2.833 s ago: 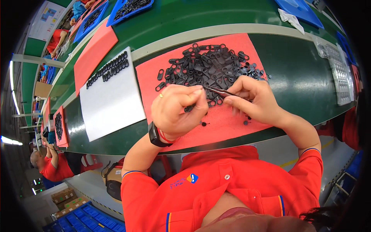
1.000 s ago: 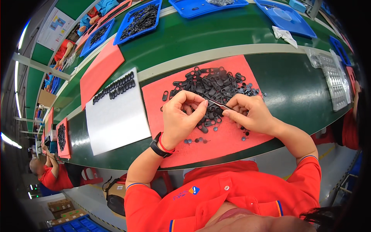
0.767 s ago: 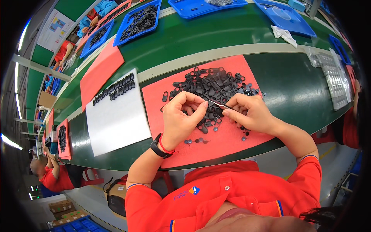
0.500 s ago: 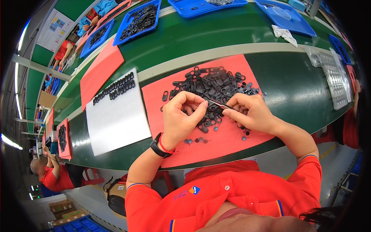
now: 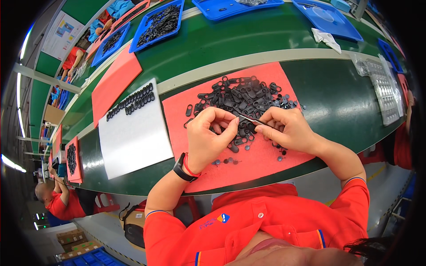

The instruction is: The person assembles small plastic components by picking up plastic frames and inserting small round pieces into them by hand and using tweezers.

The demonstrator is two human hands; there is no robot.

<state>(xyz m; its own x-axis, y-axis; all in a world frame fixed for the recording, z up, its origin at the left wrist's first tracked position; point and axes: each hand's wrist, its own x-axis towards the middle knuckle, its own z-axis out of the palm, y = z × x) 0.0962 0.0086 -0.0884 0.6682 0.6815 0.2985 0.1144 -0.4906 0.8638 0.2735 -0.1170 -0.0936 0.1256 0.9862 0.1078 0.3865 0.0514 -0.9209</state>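
Note:
My right hand (image 5: pixel 286 128) is closed around slim dark tweezers (image 5: pixel 252 119), whose tips point left toward my left fingertips. With thumb and forefinger pressed together, my left hand (image 5: pixel 211 135) pinches something too small and covered to make out. Both hands are above a pink foam mat (image 5: pixel 204 177). Behind and beneath them lies a loose heap of black oblong plastic parts (image 5: pixel 242 95), each with a hole at one end. Small dark round discs (image 5: pixel 228 160) are scattered on the mat near my left wrist, and more lie at the heap's right side.
Left of the mat, a white foam sheet (image 5: pixel 133 146) carries neat rows of black parts (image 5: pixel 140 98). Blue trays (image 5: pixel 177 26) stand across the green bench, one full of black parts. A clear blister tray (image 5: pixel 384 91) lies far right. Co-workers sit at the left.
Almost nothing differs. My left hand has shifted very slightly at the tweezer tips; the right hand keeps its place.

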